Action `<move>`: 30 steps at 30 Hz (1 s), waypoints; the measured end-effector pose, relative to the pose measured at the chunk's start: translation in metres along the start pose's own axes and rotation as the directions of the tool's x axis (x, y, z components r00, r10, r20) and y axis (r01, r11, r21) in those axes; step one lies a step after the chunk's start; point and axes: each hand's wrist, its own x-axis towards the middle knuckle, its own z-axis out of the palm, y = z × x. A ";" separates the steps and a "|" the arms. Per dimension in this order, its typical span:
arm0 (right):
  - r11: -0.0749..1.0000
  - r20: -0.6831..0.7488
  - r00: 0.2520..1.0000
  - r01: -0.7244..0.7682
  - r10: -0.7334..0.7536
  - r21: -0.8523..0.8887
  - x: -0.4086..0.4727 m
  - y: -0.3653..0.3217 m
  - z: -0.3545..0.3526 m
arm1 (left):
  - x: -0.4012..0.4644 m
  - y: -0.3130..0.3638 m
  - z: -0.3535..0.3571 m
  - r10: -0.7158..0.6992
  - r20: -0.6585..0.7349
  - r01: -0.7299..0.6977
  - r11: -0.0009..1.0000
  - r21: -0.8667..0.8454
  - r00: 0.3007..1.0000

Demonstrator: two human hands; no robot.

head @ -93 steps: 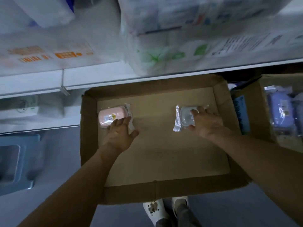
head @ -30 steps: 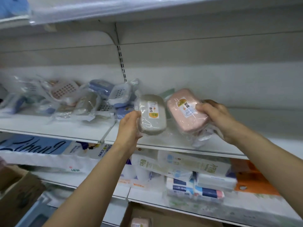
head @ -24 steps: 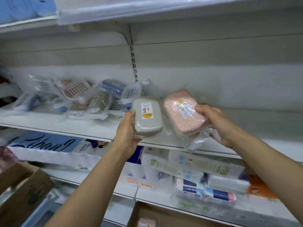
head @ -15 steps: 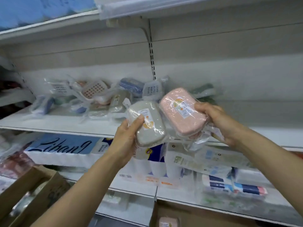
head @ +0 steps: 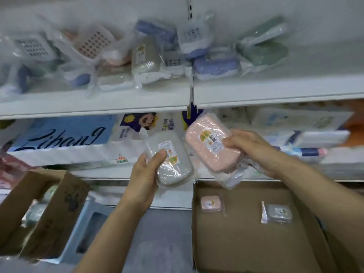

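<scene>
Both hands are lower than half a second ago. Then the two wrapped cases were up at the level of the upper shelf; now they hang below its front edge, in front of the paper goods on the shelf beneath.

Left hand: fingers curled round the grey case, thumb pressed on its label, film wrap crinkled under the grip. Right hand: fingers closed over the near end of the pink case, which is tilted, its loose wrap trailing below. The two cases sit just beside each other, not quite touching as far as I can tell.

The open carton on the floor has come into view under my right arm. It already holds one small pink case on its left and one small grey case on its right, well apart.

Reading: the pick from the shelf pile is done and the carry downward is under way. This pair looks bound for the carton, probably pink beside pink and grey beside grey. That would mean crossing hands or swapping sides, since I hold grey on the left.

A second cardboard box stands at lower left, its contents blurred.
</scene>
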 end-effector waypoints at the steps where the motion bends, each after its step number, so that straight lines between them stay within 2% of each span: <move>1: 0.999 -0.016 0.999 -0.034 0.034 -0.014 -0.001 0.015 -0.002 | 0.001 -0.013 -0.005 -0.040 -0.017 0.040 0.999 -0.004 0.999; 7: 0.932 -0.072 0.954 -0.301 0.292 -0.204 0.009 0.129 -0.018 | 0.016 -0.112 -0.022 -0.259 -0.099 0.261 0.965 0.008 0.961; 12: 0.855 -0.099 0.923 -0.381 0.371 -0.351 0.034 0.244 -0.029 | 0.030 -0.207 -0.036 -0.366 -0.164 0.385 0.917 0.102 0.916; 17: 0.772 -0.069 0.868 -0.471 0.491 -0.427 0.069 0.358 -0.035 | 0.042 -0.287 -0.064 -0.440 -0.250 0.460 0.887 0.028 0.863; 26: 0.652 0.143 0.733 -0.477 0.665 -0.590 0.142 0.530 -0.026 | 0.071 -0.408 -0.102 -0.525 -0.264 0.547 0.837 0.012 0.809; 28: 0.633 0.111 0.745 -0.466 0.657 -0.618 0.151 0.551 -0.025 | 0.075 -0.425 -0.101 -0.549 -0.254 0.570 0.822 0.010 0.796; 30: 0.541 0.007 0.824 -0.365 0.567 -0.758 0.155 0.561 -0.026 | 0.077 -0.436 -0.096 -0.565 -0.249 0.587 0.810 0.014 0.786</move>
